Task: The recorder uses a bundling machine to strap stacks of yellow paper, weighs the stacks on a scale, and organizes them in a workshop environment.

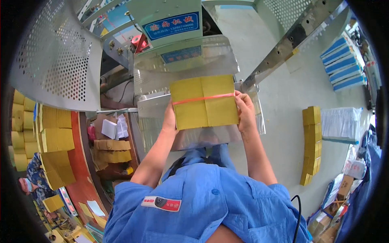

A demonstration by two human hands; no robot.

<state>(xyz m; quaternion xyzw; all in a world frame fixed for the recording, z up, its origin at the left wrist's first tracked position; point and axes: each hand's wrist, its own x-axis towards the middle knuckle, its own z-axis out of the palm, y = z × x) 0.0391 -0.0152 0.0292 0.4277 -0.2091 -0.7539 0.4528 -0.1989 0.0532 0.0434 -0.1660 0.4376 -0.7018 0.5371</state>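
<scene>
Yellow bundle (190, 111) is held up btwn both hands, in front of the chest, over a shiny metal plate (255, 115); can't tell if it touches the plate. Pink-red band (196, 98) runs across it side to side, slightly slanted, w/ a vert. line down the bundle's middle.

L hand (170, 115) is part-closed on the bundle's left edge, most fingers hidden. R hand (246, 109) is part-closed too, gripping the right edge near the band's end, thumb twd the top face.

Beyond the plate: pale green machine (162, 10) w/ blue sign (172, 26); red roll (137, 40) to its left. Perforated guard (69, 60) stands far L.

On L, a red-brown table (77, 162) w/ yellow stacks (56, 139); co-worker (35, 172) past it, at the pic's edge. On R, a row of yellow blocks (311, 146) on the floor (279, 133), next to a white pack (340, 123); blue-white pile (343, 65) farther up.
</scene>
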